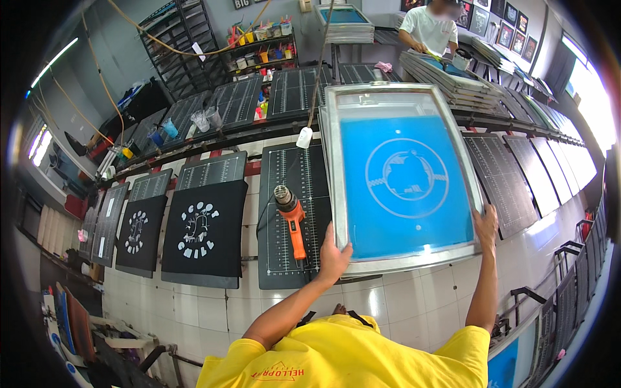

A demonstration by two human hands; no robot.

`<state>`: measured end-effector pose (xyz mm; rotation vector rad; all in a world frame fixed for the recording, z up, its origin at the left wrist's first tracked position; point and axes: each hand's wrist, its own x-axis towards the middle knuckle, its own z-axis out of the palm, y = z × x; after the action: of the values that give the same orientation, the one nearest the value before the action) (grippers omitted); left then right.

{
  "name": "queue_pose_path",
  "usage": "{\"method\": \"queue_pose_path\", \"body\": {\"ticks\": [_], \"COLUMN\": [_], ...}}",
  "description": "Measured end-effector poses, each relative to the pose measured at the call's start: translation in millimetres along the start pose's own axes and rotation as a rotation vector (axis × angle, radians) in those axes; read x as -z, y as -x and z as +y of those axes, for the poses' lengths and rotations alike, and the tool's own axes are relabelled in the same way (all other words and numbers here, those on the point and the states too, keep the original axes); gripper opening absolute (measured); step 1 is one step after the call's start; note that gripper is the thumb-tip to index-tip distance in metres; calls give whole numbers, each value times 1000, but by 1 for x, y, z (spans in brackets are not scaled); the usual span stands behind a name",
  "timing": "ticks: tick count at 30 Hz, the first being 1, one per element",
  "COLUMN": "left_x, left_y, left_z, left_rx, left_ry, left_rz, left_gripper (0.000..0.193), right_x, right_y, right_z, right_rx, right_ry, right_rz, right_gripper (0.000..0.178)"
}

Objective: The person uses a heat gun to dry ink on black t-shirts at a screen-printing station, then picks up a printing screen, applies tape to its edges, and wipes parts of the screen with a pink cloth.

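A silk screen [388, 233] in a pale metal frame, its mesh coated blue with a round design, lies tilted over the boards in front of me. My left hand [335, 256] is closed around the lower left edge of the frame, thumb on top. At the lower right edge my right hand [486, 226] grips it the same way, its fingers partly hidden. Further frame edges show beneath this screen on its left side. Left of it, an orange heat gun [294, 226] lies on a black printing board [278, 264], close to my left hand.
Black fabric pieces with white prints [202, 229] cover boards at the left. A white tag-like piece [304, 137] hangs on a cord. Plastic cups [200, 120] stand on the far rail. Another person [432, 29] works behind a stack of screens [453, 84]. More boards [498, 181] line the right.
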<state>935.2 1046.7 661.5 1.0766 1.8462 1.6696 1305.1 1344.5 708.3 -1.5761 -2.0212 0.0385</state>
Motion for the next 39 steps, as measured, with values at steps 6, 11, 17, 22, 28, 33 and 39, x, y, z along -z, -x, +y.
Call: {"method": "queue_pose_path", "body": {"ticks": [6, 11, 17, 22, 28, 33, 39], "left_x": [-10, -13, 37, 119, 250, 368, 488], "left_y": [24, 55, 86, 106, 131, 158, 187], "left_z": [16, 60, 84, 100, 86, 53, 49], "left_rx": [52, -70, -181, -325, -500, -507, -258], "left_ry": [85, 185, 236, 256, 238, 118, -57], "left_rz": [-149, -321, -473, -478, -319, -38, 269], "left_gripper": [84, 82, 90, 91, 90, 83, 75], "right_x": [81, 174, 237, 255, 253, 215, 131], "right_y": [70, 175, 276, 337, 372, 364, 319], "right_z": [58, 154, 96, 22, -78, -182, -311], "right_rx": [-134, -327, -228, -131, -147, -4, -86], "right_ry": [-55, 75, 124, 74, -134, -137, -710], "right_rz": [16, 57, 443, 644, 737, 598, 209], "right_gripper": [42, 51, 43, 34, 52, 59, 65]}}
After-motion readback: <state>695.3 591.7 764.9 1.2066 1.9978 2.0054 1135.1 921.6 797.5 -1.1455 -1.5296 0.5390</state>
